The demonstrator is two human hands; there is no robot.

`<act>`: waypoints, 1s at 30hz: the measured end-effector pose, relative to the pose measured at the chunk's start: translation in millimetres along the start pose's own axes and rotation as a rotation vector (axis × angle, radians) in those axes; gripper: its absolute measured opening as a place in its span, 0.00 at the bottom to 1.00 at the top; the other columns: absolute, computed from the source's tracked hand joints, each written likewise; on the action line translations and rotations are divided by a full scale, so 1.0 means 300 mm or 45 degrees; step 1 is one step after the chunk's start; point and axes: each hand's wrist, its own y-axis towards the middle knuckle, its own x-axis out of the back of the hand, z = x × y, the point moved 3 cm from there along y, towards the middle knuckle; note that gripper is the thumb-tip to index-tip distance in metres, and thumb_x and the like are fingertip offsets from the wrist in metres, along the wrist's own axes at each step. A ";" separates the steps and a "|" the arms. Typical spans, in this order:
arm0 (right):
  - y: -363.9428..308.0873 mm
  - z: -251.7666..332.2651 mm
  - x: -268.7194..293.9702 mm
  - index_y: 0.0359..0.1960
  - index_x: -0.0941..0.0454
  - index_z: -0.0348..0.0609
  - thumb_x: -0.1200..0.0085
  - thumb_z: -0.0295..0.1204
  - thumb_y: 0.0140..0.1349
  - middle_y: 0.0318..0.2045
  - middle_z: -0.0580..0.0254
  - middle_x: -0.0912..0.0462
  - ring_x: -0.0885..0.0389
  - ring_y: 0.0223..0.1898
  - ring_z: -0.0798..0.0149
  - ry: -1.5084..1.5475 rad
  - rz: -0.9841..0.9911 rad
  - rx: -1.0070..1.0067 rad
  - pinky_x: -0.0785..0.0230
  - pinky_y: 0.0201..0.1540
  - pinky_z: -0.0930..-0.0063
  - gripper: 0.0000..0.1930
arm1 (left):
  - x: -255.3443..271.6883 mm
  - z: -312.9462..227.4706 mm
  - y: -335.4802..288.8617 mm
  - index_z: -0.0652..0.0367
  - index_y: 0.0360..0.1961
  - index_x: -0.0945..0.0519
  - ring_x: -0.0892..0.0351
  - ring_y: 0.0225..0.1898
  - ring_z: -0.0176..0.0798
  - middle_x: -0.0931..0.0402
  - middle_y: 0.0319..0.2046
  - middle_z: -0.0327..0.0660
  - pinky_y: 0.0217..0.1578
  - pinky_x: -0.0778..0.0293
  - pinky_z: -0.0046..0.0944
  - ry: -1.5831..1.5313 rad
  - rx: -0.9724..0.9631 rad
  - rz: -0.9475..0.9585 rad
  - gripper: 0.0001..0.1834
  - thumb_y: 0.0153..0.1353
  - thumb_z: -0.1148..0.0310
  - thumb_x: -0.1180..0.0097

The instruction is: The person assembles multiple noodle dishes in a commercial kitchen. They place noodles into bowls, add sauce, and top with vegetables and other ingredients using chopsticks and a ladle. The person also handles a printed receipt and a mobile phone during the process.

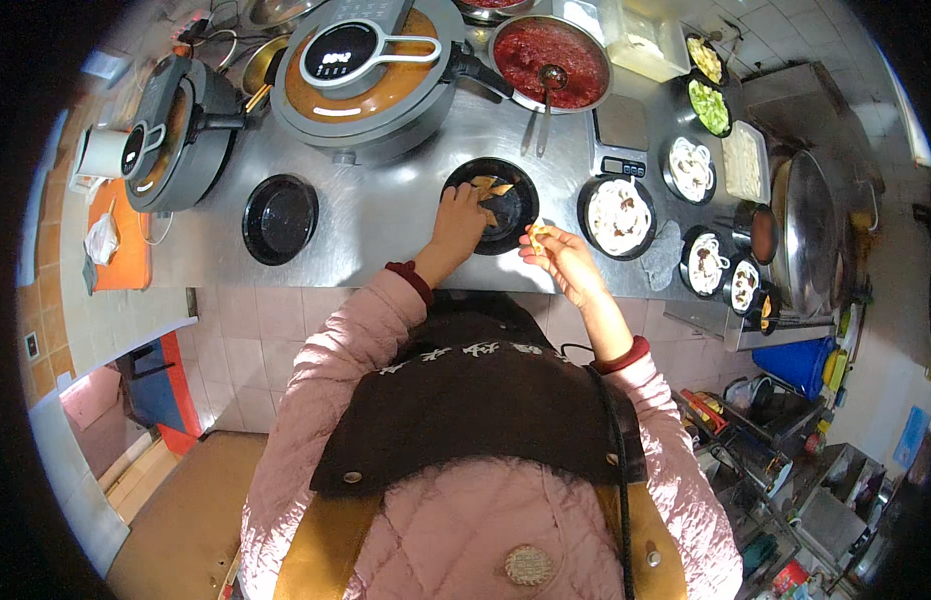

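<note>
Head view: a brushed steel counter (386, 215) is carrying round black plastic bowls. The left hand (460, 222) is resting on the rim of the centre bowl (510, 205), fingers curled over pale triangular wafer pieces (491, 186) lying inside; its exact grip cannot be told. The right hand (559, 255) is hovering just beside that bowl, at its lower right, pinching one similar piece (535, 234) between thumb and fingertips. A neighbouring bowl (619, 216) is holding white noodle strips; an empty black bowl (280, 217) is sitting to the left. A steel pan (551, 58) is holding glossy red sauce and a ladle.
</note>
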 end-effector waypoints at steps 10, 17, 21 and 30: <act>0.107 -0.022 -0.139 0.62 0.35 0.30 0.51 0.34 0.71 0.51 0.48 0.23 0.20 0.48 0.60 -0.399 0.123 0.129 0.23 0.49 0.70 0.24 | 0.276 0.111 -0.145 0.56 0.35 0.20 0.26 0.44 0.46 0.24 0.33 0.42 0.42 0.33 0.46 0.012 0.360 -0.180 0.09 0.54 0.65 0.41; 0.040 -0.049 -0.164 0.59 0.31 0.32 0.50 0.35 0.71 0.49 0.51 0.20 0.20 0.49 0.64 -0.573 0.337 0.052 0.23 0.48 0.71 0.21 | 0.344 0.028 -0.325 0.58 0.42 0.22 0.19 0.34 0.46 0.21 0.37 0.45 0.34 0.25 0.43 -0.747 0.423 -0.095 0.12 0.58 0.68 0.39; -0.063 -0.084 -0.213 0.59 0.30 0.33 0.49 0.33 0.71 0.48 0.55 0.20 0.21 0.50 0.66 -0.283 0.613 0.082 0.24 0.51 0.72 0.21 | 0.333 -0.058 -0.321 0.59 0.45 0.22 0.18 0.36 0.46 0.21 0.38 0.45 0.35 0.22 0.41 -1.059 0.294 -0.061 0.14 0.58 0.68 0.38; -0.115 -0.127 -0.041 0.50 0.23 0.28 0.49 0.27 0.69 0.39 0.55 0.18 0.18 0.39 0.66 -0.127 0.105 0.085 0.23 0.45 0.74 0.14 | 0.260 0.019 -0.183 0.60 0.48 0.21 0.26 0.47 0.51 0.22 0.43 0.46 0.49 0.28 0.47 -0.614 -0.022 -0.271 0.16 0.57 0.73 0.42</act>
